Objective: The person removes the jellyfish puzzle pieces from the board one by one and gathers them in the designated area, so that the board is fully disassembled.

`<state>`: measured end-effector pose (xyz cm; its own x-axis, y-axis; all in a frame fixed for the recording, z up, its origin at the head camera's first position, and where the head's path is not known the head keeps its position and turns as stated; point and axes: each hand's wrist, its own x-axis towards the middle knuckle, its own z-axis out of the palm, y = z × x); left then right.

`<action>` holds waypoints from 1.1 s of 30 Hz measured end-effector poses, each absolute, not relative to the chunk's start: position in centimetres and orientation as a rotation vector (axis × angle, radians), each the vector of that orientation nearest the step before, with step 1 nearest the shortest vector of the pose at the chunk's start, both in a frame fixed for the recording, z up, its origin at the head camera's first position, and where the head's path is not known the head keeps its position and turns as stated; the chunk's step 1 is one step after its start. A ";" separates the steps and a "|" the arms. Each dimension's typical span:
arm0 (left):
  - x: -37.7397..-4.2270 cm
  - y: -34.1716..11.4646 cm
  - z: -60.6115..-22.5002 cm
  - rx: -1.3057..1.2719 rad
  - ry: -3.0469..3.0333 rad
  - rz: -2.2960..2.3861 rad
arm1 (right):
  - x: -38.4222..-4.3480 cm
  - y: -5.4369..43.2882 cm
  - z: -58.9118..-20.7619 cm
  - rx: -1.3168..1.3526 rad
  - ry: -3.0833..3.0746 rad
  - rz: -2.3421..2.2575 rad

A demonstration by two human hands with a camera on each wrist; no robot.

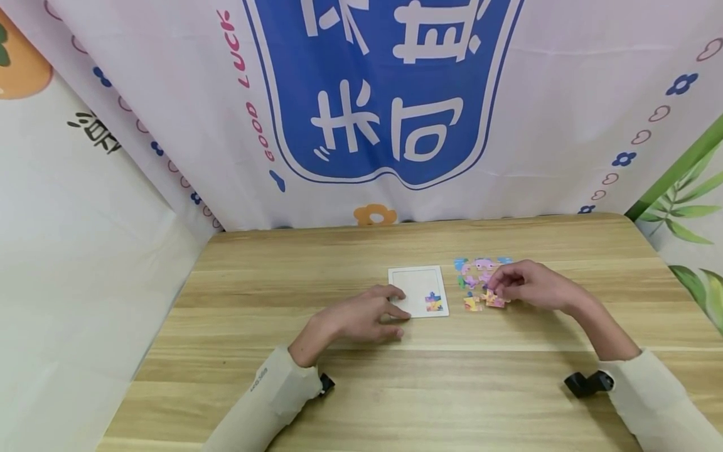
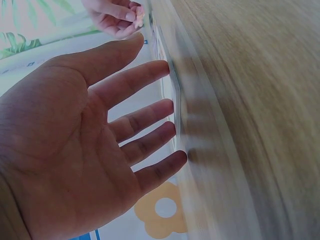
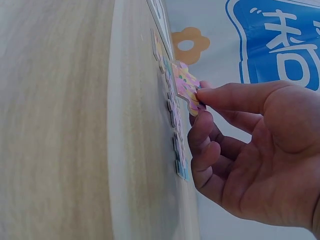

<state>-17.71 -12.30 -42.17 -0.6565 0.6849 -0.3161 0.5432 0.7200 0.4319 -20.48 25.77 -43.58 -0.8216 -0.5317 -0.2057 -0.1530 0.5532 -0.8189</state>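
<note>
Between thumb and fingertips my right hand [image 1: 528,285] pinches a pink and yellow puzzle piece [image 3: 186,87], held just off the table. Below and beyond it lie several loose puzzle pieces [image 1: 471,276] in pink, blue and yellow. To their left is a white puzzle board [image 1: 412,279] with a thin dark inner line. Joined colourful pieces [image 1: 433,302] sit in its lower right corner. My left hand [image 1: 369,314] rests its straight, spread fingers on the board's left and near edge. In the left wrist view the palm of that hand [image 2: 75,135] holds nothing.
The wooden table [image 1: 361,389] runs up to a printed white curtain [image 1: 536,125] at the back. A light cloth [image 1: 85,282] hangs on the left side. Black wrist devices [image 1: 587,383] are strapped at both sleeves.
</note>
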 end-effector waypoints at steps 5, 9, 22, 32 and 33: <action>-17.7 -12.3 -42.0 0.925 2.462 0.421 | -20.6 25.8 -43.6 -0.544 2.363 -1.161; -17.7 -12.4 -42.1 0.924 2.467 0.420 | -20.6 25.9 -43.8 -0.557 2.376 -1.148; -17.7 -12.3 -42.0 0.959 2.476 0.409 | -20.5 25.5 -44.3 -0.554 2.474 -1.067; -17.6 -12.3 -42.0 0.948 2.471 0.411 | -20.2 25.3 -44.2 -0.556 2.535 -1.032; -17.6 -12.3 -42.0 0.949 2.472 0.412 | -20.2 25.3 -44.2 -0.564 2.537 -1.029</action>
